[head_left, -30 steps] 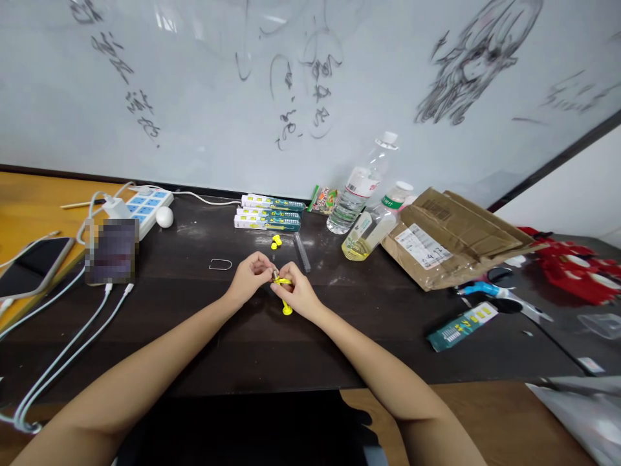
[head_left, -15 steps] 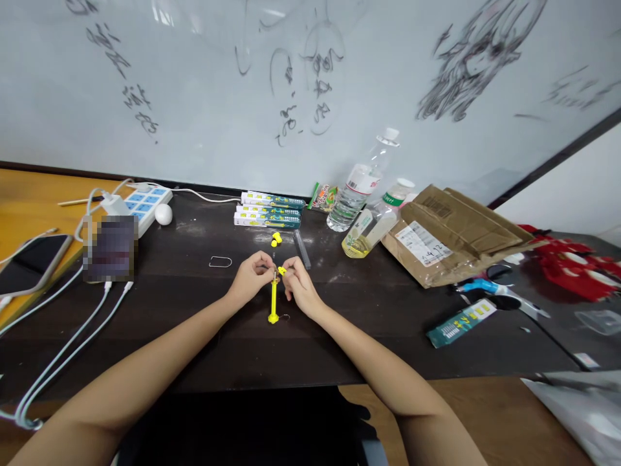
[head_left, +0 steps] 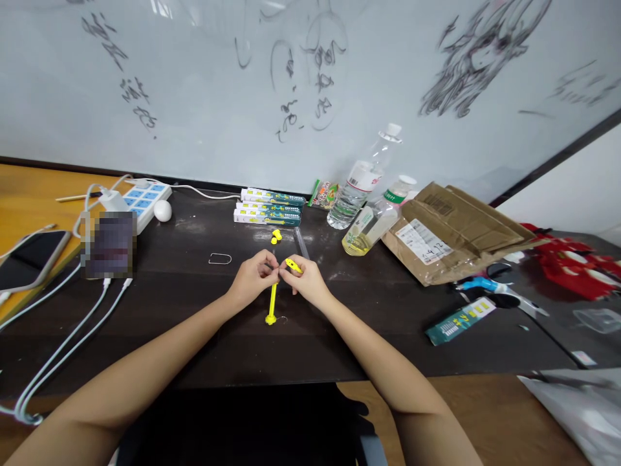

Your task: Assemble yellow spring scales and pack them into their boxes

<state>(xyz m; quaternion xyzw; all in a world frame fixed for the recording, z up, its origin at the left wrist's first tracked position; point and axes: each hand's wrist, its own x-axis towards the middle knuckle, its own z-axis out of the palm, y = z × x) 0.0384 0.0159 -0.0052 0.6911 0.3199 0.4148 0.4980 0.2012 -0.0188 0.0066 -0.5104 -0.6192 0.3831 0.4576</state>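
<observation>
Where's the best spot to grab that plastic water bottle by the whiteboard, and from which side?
Grip the water bottle around its labelled middle, coming from the front left. It leans toward the whiteboard; a second bottle and the cardboard package crowd its right side, so that side looks tight. The dark table in front is less cluttered.

A thin yellow rod [head_left: 272, 303] hung upright from the left grip [head_left: 252, 279]; a small yellow cap [head_left: 292, 265] sat in the right grip [head_left: 305, 282].

Left hand [head_left: 252, 279] pinches yellow rod [head_left: 272, 301]; right hand [head_left: 305, 279] holds yellow cap [head_left: 292, 265].
</observation>
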